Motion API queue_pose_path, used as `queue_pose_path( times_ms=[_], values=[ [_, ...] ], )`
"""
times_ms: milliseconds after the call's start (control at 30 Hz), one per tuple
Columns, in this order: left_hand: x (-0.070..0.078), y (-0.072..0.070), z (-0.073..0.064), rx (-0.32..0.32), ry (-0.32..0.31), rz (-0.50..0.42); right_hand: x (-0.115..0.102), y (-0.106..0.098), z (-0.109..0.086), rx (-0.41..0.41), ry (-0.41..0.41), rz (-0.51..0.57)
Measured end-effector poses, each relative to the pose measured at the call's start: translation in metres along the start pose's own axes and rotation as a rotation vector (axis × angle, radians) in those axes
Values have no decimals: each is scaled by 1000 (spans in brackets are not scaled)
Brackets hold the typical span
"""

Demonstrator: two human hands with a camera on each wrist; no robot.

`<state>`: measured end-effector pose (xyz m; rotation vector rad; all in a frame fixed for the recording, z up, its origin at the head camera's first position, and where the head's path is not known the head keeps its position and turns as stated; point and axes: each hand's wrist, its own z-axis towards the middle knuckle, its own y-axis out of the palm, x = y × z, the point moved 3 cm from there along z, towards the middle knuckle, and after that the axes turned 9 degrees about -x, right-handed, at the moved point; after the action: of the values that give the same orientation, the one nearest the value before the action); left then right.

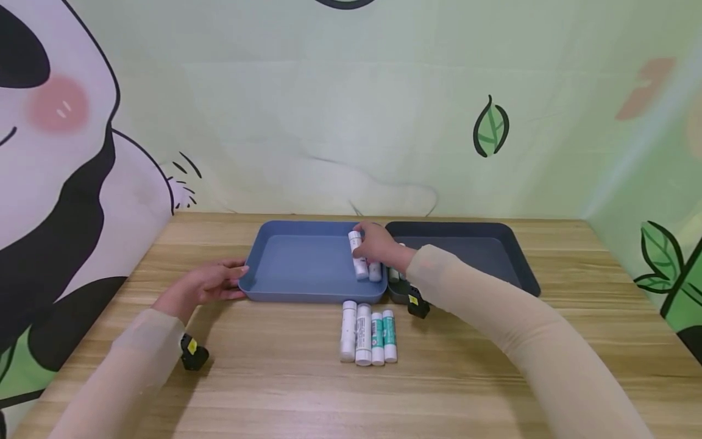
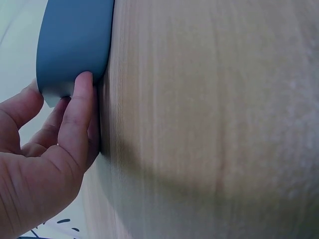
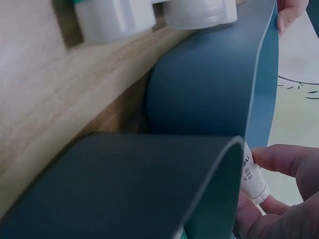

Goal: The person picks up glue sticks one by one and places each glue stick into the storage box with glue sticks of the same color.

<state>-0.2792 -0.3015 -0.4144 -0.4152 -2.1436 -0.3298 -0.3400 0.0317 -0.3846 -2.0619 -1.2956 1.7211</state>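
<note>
My right hand pinches a white glue stick over the right end of the blue tray. Another white glue stick lies in that tray, just right of the held one. In the right wrist view, thumb and fingers are around the held glue stick, partly behind the tray walls. My left hand holds the blue tray's near left corner. The left wrist view shows the thumb at the rim and a fingertip against the outer wall.
A black tray stands against the blue one's right side, with small glue sticks at its left end, partly hidden by my right arm. Several glue sticks lie side by side before the trays, some with green labels. A printed wall rises behind.
</note>
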Motion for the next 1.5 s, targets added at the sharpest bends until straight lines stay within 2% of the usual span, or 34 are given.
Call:
queue_pose_path(
  times_ms=[300, 733, 867, 933, 1100, 1200, 1500],
  values=[
    [2, 0, -1, 6, -2, -5, -1, -3, 3, 47, -13, -147],
    [-2, 1, 2, 27, 3, 18, 3, -1, 7, 45, 51, -144],
    [-3, 1, 3, 19, 16, 22, 2, -2, 4, 26, 46, -173],
    [-2, 1, 2, 22, 19, 20, 1, -5, 1, 6, 35, -139],
    [-2, 0, -1, 33, 17, 22, -5, -22, -17, -47, -8, 1],
    [-2, 0, -3, 40, 12, 21, -9, -34, -31, -53, -39, 39],
    [-2, 1, 0, 46, -3, 13, -19, -65, -84, 8, -109, 88]
  ],
)
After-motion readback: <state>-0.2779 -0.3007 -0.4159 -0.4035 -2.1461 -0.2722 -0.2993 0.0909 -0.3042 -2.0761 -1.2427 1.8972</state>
